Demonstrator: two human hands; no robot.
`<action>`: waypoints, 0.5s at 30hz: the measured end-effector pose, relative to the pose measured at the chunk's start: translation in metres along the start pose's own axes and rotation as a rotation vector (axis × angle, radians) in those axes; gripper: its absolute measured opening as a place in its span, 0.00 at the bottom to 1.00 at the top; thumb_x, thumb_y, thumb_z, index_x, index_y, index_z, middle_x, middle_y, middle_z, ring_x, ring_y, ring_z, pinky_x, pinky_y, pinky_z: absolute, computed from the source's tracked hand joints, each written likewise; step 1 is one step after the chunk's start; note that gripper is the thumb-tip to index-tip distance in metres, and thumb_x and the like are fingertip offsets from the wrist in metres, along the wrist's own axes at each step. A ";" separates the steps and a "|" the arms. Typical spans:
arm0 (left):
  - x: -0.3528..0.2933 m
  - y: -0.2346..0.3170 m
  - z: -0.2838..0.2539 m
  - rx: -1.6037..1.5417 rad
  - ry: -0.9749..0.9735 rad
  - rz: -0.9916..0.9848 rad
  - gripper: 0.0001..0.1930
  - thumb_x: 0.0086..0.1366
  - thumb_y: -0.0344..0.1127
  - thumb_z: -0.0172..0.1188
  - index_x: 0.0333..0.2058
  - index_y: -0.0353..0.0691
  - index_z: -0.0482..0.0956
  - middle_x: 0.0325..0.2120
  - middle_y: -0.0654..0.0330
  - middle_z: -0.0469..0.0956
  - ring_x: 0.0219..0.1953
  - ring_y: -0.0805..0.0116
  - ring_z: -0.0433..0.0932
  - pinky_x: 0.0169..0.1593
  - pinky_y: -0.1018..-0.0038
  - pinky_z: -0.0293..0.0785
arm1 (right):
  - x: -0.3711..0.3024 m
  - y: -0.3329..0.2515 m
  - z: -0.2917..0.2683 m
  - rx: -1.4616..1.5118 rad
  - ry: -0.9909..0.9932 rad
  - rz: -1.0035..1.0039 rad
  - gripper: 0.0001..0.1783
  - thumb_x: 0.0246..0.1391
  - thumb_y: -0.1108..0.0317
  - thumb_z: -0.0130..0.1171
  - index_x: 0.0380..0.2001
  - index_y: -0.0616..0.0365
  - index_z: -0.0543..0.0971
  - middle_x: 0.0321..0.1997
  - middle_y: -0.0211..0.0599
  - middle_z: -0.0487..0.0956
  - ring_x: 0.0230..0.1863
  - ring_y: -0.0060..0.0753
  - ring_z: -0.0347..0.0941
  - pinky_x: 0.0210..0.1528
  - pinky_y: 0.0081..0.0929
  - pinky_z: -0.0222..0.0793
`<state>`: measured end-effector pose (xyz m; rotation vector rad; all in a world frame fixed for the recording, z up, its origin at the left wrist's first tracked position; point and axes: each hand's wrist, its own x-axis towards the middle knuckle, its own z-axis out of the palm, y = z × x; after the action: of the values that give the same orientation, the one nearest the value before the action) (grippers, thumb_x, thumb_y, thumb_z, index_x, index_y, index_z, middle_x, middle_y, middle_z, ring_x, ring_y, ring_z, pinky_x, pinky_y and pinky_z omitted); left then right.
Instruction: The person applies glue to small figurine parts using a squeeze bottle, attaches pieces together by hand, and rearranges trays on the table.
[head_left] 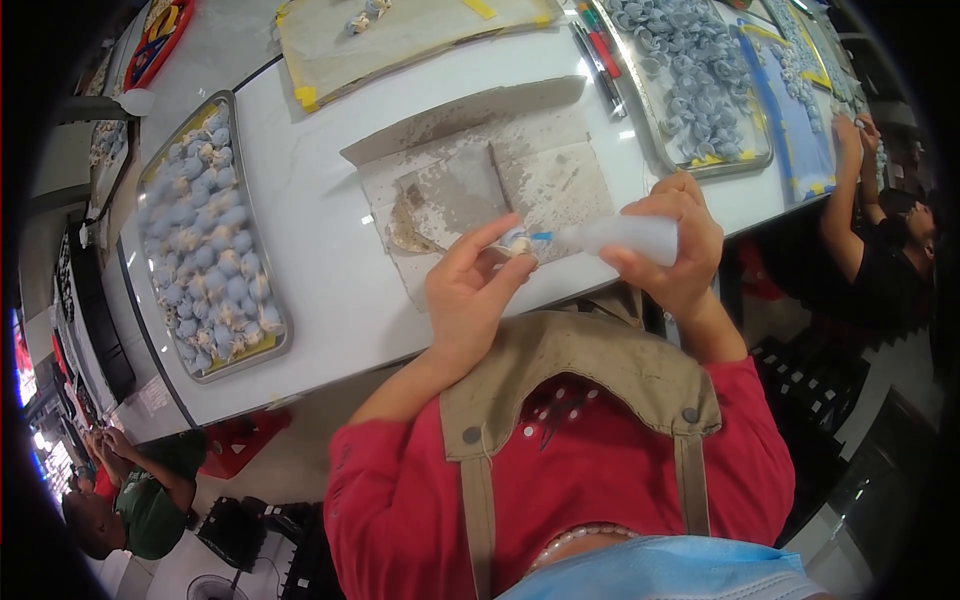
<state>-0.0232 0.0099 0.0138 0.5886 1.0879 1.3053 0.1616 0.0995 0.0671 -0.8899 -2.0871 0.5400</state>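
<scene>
My left hand (466, 292) pinches a small cream-and-grey piece (519, 245) between thumb and forefinger; its exact kind is too small to tell. In my right hand (690, 235) is a translucent white squeeze bottle (632, 238), tilted onto its side. Its narrow blue nozzle (541, 236) points left and meets or nearly meets the small piece. Both hands are over the near part of a stained, unfolded cardboard sheet (565, 180), which has a raised flap along its far edge.
At left stands a metal tray (284, 348) of rounded grey-blue and cream pieces. Another tray (728, 166) at far right holds grey cup-shaped pieces, with pens (598, 68) beside it. A taped board (420, 50) lies at the back. Co-workers' hands (858, 135) are at the right edge.
</scene>
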 end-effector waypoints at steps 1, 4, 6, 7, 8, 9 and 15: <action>0.000 0.000 0.000 0.001 0.000 -0.001 0.20 0.56 0.20 0.57 0.49 0.30 0.69 0.38 0.59 0.71 0.35 0.76 0.73 0.39 0.80 0.72 | 0.000 0.000 0.000 0.004 0.003 0.002 0.18 0.29 0.65 0.74 0.23 0.61 0.77 0.21 0.32 0.74 0.23 0.31 0.63 0.24 0.23 0.61; 0.000 0.002 0.000 -0.006 -0.010 -0.002 0.20 0.57 0.21 0.57 0.49 0.31 0.69 0.37 0.59 0.73 0.35 0.75 0.74 0.39 0.80 0.73 | -0.002 0.001 0.000 0.023 0.012 0.024 0.18 0.29 0.65 0.73 0.23 0.60 0.77 0.21 0.32 0.75 0.23 0.31 0.63 0.24 0.23 0.61; 0.001 0.003 0.001 -0.018 0.005 -0.033 0.20 0.57 0.21 0.56 0.50 0.30 0.68 0.37 0.58 0.74 0.36 0.74 0.75 0.39 0.80 0.73 | -0.002 0.003 0.000 0.023 0.010 0.019 0.18 0.30 0.65 0.73 0.24 0.60 0.76 0.22 0.32 0.75 0.23 0.31 0.64 0.24 0.23 0.61; 0.001 0.003 0.001 -0.018 0.004 -0.034 0.20 0.57 0.21 0.56 0.50 0.30 0.68 0.37 0.58 0.74 0.36 0.74 0.75 0.39 0.80 0.73 | -0.002 0.003 0.000 0.023 0.005 0.012 0.18 0.30 0.65 0.73 0.24 0.60 0.76 0.22 0.32 0.75 0.24 0.31 0.64 0.24 0.23 0.61; 0.001 0.002 0.002 -0.021 0.000 -0.027 0.19 0.58 0.22 0.56 0.50 0.30 0.68 0.38 0.56 0.75 0.36 0.73 0.76 0.38 0.80 0.72 | -0.002 0.003 0.000 0.022 0.007 0.013 0.18 0.30 0.65 0.73 0.24 0.60 0.76 0.22 0.32 0.75 0.24 0.31 0.64 0.24 0.23 0.61; 0.001 0.002 0.003 -0.024 -0.005 -0.020 0.19 0.58 0.24 0.56 0.49 0.30 0.68 0.39 0.55 0.75 0.36 0.72 0.76 0.37 0.80 0.72 | -0.002 0.003 0.000 0.016 -0.002 0.020 0.18 0.30 0.65 0.73 0.24 0.60 0.76 0.22 0.32 0.74 0.24 0.31 0.64 0.24 0.23 0.61; 0.004 -0.001 0.000 -0.090 -0.004 -0.038 0.18 0.59 0.26 0.58 0.48 0.33 0.68 0.41 0.55 0.75 0.37 0.70 0.77 0.38 0.80 0.72 | -0.003 0.007 -0.004 0.055 0.033 0.043 0.17 0.32 0.65 0.73 0.25 0.60 0.76 0.22 0.32 0.74 0.24 0.30 0.64 0.25 0.23 0.62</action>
<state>-0.0227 0.0131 0.0118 0.5008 1.0268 1.3127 0.1694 0.1022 0.0635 -0.9081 -2.0185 0.5985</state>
